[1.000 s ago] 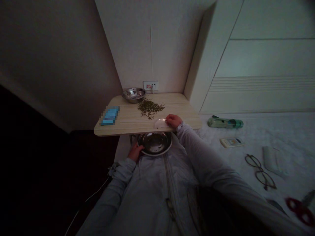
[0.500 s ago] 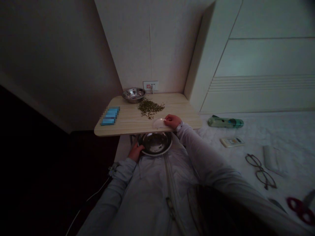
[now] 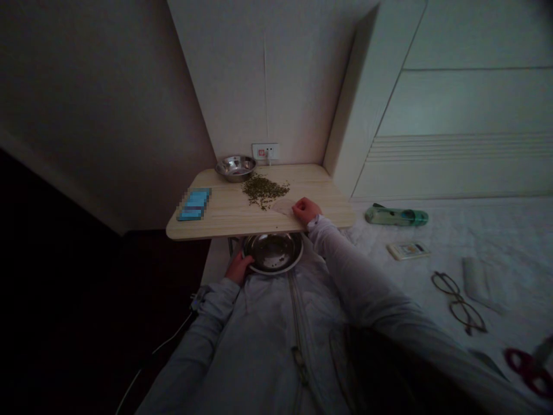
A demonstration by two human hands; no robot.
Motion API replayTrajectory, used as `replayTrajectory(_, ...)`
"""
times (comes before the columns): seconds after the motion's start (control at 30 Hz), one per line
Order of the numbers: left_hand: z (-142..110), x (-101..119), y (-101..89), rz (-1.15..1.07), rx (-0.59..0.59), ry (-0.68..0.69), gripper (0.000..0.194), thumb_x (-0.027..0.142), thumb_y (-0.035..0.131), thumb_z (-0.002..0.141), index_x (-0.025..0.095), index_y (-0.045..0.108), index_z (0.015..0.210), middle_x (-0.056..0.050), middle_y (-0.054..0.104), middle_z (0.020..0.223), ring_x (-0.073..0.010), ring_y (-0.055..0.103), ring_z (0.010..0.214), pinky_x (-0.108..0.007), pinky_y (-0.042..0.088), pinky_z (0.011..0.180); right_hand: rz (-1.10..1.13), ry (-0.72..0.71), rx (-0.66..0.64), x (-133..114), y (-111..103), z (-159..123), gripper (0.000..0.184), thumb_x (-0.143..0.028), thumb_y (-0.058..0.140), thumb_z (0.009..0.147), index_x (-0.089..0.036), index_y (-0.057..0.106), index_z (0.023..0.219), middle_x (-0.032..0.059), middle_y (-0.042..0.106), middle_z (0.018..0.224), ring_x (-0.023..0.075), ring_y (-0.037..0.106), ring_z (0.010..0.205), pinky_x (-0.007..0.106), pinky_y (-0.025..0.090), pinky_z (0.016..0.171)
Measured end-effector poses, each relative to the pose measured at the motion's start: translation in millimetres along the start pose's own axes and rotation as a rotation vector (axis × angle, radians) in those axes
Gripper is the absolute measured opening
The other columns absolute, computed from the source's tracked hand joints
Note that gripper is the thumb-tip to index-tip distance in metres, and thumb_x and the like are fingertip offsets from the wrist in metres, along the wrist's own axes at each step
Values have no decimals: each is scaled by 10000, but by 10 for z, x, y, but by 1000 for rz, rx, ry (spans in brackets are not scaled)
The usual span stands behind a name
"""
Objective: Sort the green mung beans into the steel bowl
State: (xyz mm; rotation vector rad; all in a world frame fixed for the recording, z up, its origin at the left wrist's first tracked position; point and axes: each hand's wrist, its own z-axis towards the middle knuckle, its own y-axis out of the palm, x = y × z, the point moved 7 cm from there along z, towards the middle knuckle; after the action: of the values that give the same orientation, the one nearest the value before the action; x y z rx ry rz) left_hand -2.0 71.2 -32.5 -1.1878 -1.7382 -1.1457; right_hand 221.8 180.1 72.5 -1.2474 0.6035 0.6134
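My left hand (image 3: 238, 268) grips the rim of a steel bowl (image 3: 298, 257) on its left side. The bowl is at my lap, just under the table's front edge, with a few dark bits inside. My right hand (image 3: 306, 211) is closed on a thin, translucent plastic scraper (image 3: 281, 206) with a rounded outline. The scraper is over the tabletop, at the near right side of a spread pile of small green grains (image 3: 263, 189), which look like mung beans. Fingers of the right hand are pinched together at the scraper's right end.
A second steel bowl (image 3: 235, 177) stands at the back left of the wooden table (image 3: 228, 222). A phone (image 3: 194, 204) lies on the left. On the bed to the right are a green bottle (image 3: 395, 215), a pale device (image 3: 408, 250), glasses (image 3: 458, 301) and red-handled scissors (image 3: 527, 369).
My right hand has moved slightly away from the table's front edge and right, bringing the scraper nearer the grains. My left hand and its bowl have stayed in place.
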Motion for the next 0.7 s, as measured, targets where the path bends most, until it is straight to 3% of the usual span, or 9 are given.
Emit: replayTrajectory(0.7, -44, 24, 27, -18, -8, 1, 272, 122, 519, 492, 152, 534, 762, 35, 573, 551, -139, 547, 526, -249, 414, 496, -68, 81, 93, 277, -65, 404, 114, -298, 487, 613, -187, 475, 633, 9, 536, 618, 119, 458, 575, 256, 369, 587)
